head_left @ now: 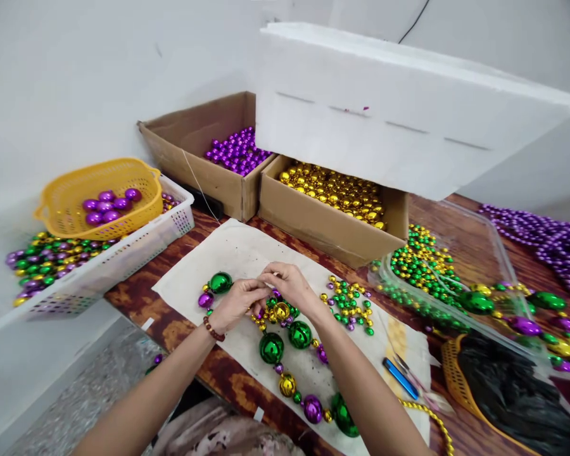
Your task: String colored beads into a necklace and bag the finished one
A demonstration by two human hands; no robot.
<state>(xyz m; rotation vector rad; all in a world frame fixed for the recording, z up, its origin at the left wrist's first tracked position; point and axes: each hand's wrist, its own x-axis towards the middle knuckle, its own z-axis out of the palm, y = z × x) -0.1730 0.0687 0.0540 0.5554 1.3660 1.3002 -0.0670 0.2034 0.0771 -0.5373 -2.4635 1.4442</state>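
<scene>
My left hand (241, 303), with a brown bead bracelet (213, 329) on its wrist, has its fingers pinched together over the white cloth (237, 247). My right hand (285, 283) meets it fingertip to fingertip, also pinched. What lies between the fingertips is too small to make out. Just below them is a cluster of small gold, purple and green beads (281, 311). A strand of large green (271, 348), gold (287, 384) and purple balls (312, 408) curves over the cloth toward my body. A green ball (221, 282) lies left of my left hand.
Loose small beads (349, 304) lie right of my hands, near a blue cutter (401, 378). Behind stand cardboard boxes of purple (194, 171) and gold beads (332, 231), under a white foam board (361, 126). Baskets (99, 228) flank the left; a clear bin (498, 253) stands right.
</scene>
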